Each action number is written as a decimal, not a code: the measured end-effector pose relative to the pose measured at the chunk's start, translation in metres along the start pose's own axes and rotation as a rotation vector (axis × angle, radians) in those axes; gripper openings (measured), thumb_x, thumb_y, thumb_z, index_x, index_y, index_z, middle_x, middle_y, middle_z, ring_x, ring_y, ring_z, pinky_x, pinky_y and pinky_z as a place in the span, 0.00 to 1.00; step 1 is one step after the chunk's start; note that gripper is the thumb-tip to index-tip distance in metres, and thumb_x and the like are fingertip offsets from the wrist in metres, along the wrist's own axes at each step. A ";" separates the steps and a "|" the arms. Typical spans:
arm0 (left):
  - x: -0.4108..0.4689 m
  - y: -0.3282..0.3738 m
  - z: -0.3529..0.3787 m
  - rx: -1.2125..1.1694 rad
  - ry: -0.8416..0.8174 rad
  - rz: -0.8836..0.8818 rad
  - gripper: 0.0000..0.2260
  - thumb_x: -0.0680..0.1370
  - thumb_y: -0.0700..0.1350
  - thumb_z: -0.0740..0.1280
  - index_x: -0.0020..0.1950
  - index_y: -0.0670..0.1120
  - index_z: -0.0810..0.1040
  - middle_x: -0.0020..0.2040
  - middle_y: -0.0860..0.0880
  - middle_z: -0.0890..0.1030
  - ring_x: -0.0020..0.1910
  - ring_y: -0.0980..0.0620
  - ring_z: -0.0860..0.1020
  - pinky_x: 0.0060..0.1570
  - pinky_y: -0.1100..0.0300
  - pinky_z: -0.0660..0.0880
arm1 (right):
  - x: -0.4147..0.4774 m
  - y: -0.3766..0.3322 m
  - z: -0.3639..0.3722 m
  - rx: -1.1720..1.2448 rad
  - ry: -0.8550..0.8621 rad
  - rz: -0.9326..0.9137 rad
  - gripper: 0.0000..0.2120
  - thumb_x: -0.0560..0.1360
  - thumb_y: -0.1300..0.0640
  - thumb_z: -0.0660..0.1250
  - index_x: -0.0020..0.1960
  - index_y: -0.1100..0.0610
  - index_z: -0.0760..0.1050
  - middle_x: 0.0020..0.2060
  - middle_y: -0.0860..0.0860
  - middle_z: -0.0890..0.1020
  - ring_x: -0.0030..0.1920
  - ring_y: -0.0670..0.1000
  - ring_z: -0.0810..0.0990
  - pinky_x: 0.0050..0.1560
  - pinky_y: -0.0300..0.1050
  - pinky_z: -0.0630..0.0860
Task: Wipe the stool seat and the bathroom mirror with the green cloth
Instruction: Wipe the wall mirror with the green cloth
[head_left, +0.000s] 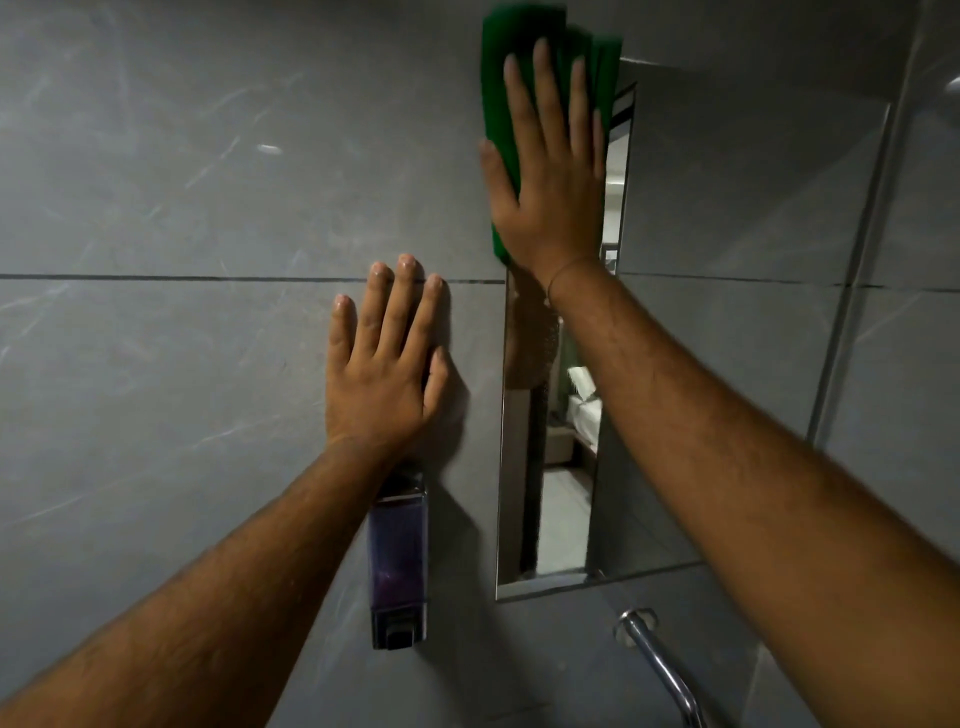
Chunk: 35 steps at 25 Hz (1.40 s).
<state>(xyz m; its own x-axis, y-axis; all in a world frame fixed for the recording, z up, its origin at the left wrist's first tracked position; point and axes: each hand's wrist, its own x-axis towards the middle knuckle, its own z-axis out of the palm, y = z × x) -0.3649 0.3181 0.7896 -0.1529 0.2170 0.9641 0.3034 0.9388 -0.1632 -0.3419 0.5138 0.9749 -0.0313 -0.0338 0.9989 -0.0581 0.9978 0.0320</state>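
The green cloth (501, 73) lies flat against the upper left corner of the bathroom mirror (727, 218), overlapping the mirror's edge and the grey wall. My right hand (550, 171) presses flat on the cloth, fingers spread and pointing up. My left hand (387, 364) rests flat on the grey tile wall left of the mirror, fingers apart, holding nothing. The stool is not in view.
A clear wall-mounted soap dispenser (399, 566) hangs just below my left wrist. A chrome tap spout (660, 660) sticks out below the mirror's bottom edge. Grey tile wall (156, 208) fills the left side. The mirror reflects a room behind me.
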 end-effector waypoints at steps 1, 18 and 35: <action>-0.001 0.000 0.001 -0.003 0.000 0.002 0.36 0.88 0.59 0.55 0.94 0.49 0.48 0.94 0.44 0.45 0.92 0.42 0.43 0.89 0.38 0.41 | 0.017 0.000 0.000 -0.002 0.007 0.010 0.32 0.86 0.36 0.50 0.85 0.51 0.61 0.85 0.55 0.63 0.86 0.64 0.58 0.86 0.65 0.56; -0.004 -0.002 0.004 -0.076 0.001 0.008 0.35 0.89 0.61 0.49 0.94 0.51 0.44 0.94 0.45 0.43 0.92 0.41 0.43 0.88 0.36 0.42 | 0.021 0.278 -0.054 -0.053 -0.051 0.672 0.38 0.81 0.33 0.42 0.87 0.48 0.50 0.88 0.55 0.52 0.88 0.60 0.51 0.88 0.59 0.49; -0.005 -0.004 0.012 -0.052 0.008 -0.016 0.34 0.89 0.62 0.48 0.94 0.53 0.43 0.94 0.46 0.44 0.92 0.41 0.44 0.88 0.39 0.39 | -0.404 0.213 -0.047 0.165 0.035 1.370 0.31 0.88 0.53 0.60 0.86 0.60 0.54 0.86 0.62 0.53 0.87 0.62 0.53 0.87 0.55 0.51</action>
<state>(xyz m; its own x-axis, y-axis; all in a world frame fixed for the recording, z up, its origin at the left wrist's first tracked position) -0.3762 0.3168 0.7828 -0.1504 0.1994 0.9683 0.3492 0.9270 -0.1367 -0.2952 0.7430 0.5795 -0.1341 0.9640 0.2294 -0.1186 0.2143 -0.9695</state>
